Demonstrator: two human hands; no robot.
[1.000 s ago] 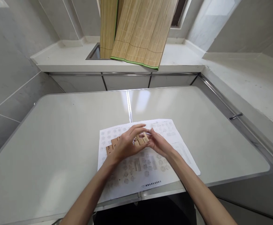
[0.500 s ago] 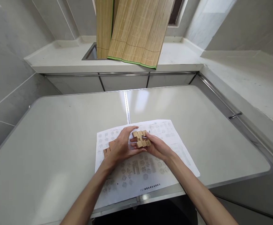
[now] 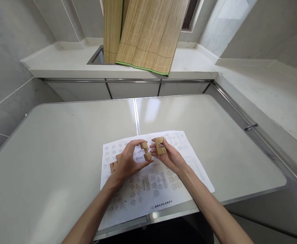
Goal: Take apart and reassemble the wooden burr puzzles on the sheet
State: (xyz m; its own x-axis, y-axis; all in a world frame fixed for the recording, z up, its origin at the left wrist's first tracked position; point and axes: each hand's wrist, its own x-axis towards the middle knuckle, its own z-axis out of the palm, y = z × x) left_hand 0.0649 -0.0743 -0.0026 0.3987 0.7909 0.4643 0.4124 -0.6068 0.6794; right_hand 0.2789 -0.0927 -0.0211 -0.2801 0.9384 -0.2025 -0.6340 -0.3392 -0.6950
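Observation:
Between the thumb and fingers of my left hand is a notched wooden puzzle piece, held on end with its cut-out facing right. My right hand grips a joined block of wooden puzzle pieces, with a square gap showing in it. A small space separates the two. Both are held above a printed sheet covered with small diagrams. Under and beside my left hand lie other wooden pieces with dark markings, partly hidden by the hand.
The sheet lies on a pale folding table with a metal seam, reaching its near edge. Beyond stands a white counter with a sink. A bamboo mat hangs over the counter's front. Another counter runs along the right.
The wooden assembly that both hands held together has come apart. The notched piece has moved left with my left hand, the rest stays in my right. The view has shifted slightly.

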